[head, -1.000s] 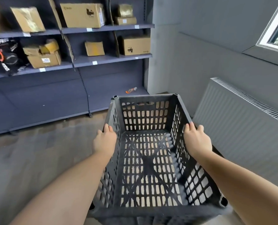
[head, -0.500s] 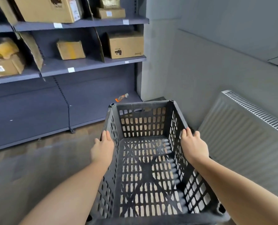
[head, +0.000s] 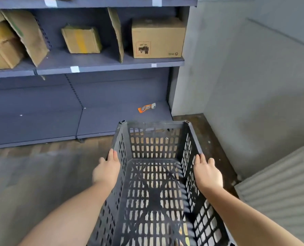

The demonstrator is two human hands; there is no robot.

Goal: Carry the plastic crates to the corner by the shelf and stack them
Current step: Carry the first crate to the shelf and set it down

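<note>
**A:** Where's the crate (head: 156, 185)?

**B:** Held up in front of the person, open side up, nothing in it. The left hand (head: 106, 172) grips the left rim and the right hand (head: 207, 173) grips the right rim, fingers curled over the top edges on both sides.

**A:** And the corner?

**B:** Straight ahead and a touch right: a bare patch of floor (head: 197, 125) between the end of the shelf (head: 110, 63) and the grey wall (head: 254, 86). The crate's long axis points right at it, far end leading. The right hand is on the wall side, with a radiator (head: 279, 189) just beside that arm.

**A:** Anything hard to see?

**B:** The near end of the crate is cut off below, the fingertips hide behind the rims, and I see no other crates there.
</note>
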